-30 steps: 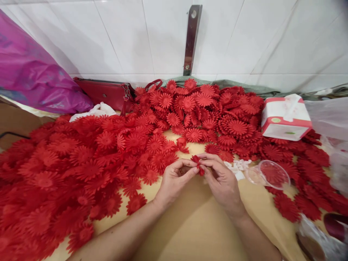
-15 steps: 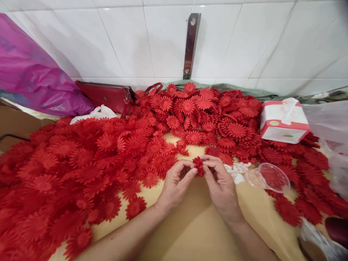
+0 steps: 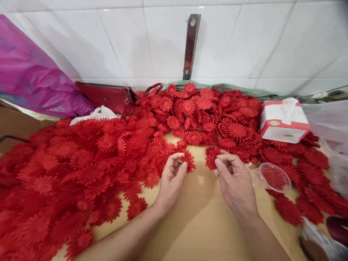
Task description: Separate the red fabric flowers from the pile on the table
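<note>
My left hand [image 3: 172, 178] pinches a red flower [image 3: 189, 161] between thumb and fingers near the middle of the table [image 3: 187, 224]. To its right, my right hand [image 3: 236, 181] has its thumb and fingers closed on another red flower piece [image 3: 211, 158]. A gap of bare tabletop separates the two hands. Large heaps of red petalled flowers lie to the left [image 3: 89, 172] and along the wall [image 3: 190, 107].
A tissue box [image 3: 285, 121] sits at the right on the flowers, with a clear plastic lid [image 3: 275, 177] below it. At the back left are a red purse [image 3: 104, 98] and a purple bag [image 3: 38, 72]. A metal bracket [image 3: 190, 47] is fixed to the tiled wall.
My hands were together at one small red flower; they are now apart, the right one shifted to the right. Each now has a red flower piece at its fingertips.
</note>
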Motion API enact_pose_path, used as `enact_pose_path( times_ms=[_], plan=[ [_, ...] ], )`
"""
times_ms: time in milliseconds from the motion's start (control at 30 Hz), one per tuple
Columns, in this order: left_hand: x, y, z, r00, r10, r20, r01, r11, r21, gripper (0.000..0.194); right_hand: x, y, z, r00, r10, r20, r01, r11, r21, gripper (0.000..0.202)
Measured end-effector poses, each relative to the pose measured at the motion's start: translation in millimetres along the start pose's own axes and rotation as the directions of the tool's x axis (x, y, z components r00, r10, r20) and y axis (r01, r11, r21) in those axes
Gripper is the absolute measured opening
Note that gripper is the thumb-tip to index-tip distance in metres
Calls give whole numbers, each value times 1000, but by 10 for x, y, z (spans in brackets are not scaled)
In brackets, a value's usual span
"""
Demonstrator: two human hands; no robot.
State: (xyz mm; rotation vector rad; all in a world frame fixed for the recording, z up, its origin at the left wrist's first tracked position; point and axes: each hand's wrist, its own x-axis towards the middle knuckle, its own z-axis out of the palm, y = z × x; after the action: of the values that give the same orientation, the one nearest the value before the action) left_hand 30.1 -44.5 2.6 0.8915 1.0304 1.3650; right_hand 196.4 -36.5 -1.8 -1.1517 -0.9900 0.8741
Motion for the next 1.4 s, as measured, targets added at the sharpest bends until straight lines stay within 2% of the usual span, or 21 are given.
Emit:
enact_pose_path(
  times_ms=[67, 133, 200, 233, 367, 467, 567, 633, 767, 933, 1033, 1100, 1233, 1300, 1400],
  plan=[
    [-32, 22, -16, 972, 192, -134, -172, 974, 149, 22, -16, -53, 43, 998, 68, -5, -68, 997, 43, 26],
    [-67, 39, -32, 877, 422, -229, -337, 881, 331, 32, -39, -102, 73, 998, 69, 11, -69, 997, 21, 32],
    [-106, 49, -40, 788, 577, -217, -433, 769, 470, 43, -69, -144, 93, 1000, 5, 10, -4, 998, -58, 33],
    [-127, 53, -39, 773, 613, -165, -462, 721, 517, 45, -87, -161, 101, 1000, -30, 4, 30, 995, -100, 32],
    [-190, 78, -13, 804, 586, 102, -504, 581, 639, 42, -159, -207, 140, 998, -55, 40, 60, 987, -150, 32],
    [-176, 103, 0, 844, 510, 168, -482, 580, 657, 36, -206, -210, 171, 992, -16, 124, 24, 998, -64, 33],
    [-126, 114, -2, 881, 438, 176, -453, 680, 576, 16, -241, -190, 188, 979, -10, 202, 10, 1000, -2, 33],
    [-97, 115, -7, 906, 392, 159, -416, 758, 503, 11, -254, -173, 188, 976, -27, 218, 29, 1000, -8, 31],
    [-72, 118, -16, 940, 323, 108, -336, 835, 436, 13, -260, -163, 183, 969, -54, 242, 67, 997, -45, 33],
    [-69, 87, -18, 969, 225, 104, -248, 904, 347, 24, -262, -174, 200, 950, -142, 277, 168, 983, -71, 32],
    [-66, 44, -9, 988, 121, 97, -141, 959, 245, 24, -262, -175, 192, 959, -120, 258, 140, 988, -63, 31],
    [-62, 31, -3, 986, 84, 142, -113, 972, 208, 24, -255, -172, 173, 967, -92, 238, 111, 992, -67, 31],
    [-43, 50, -3, 964, 130, 233, -187, 952, 241, 21, -226, -144, 130, 961, -103, 258, 140, 982, -130, 28],
    [-31, 65, -6, 970, 132, 206, -180, 955, 235, 21, -212, -124, 116, 954, -131, 271, 180, 970, -163, 28],
    [-18, 82, 2, 987, 84, 138, -108, 978, 178, 28, -199, -116, 100, 932, -224, 285, 292, 929, -226, 31]
  ],
)
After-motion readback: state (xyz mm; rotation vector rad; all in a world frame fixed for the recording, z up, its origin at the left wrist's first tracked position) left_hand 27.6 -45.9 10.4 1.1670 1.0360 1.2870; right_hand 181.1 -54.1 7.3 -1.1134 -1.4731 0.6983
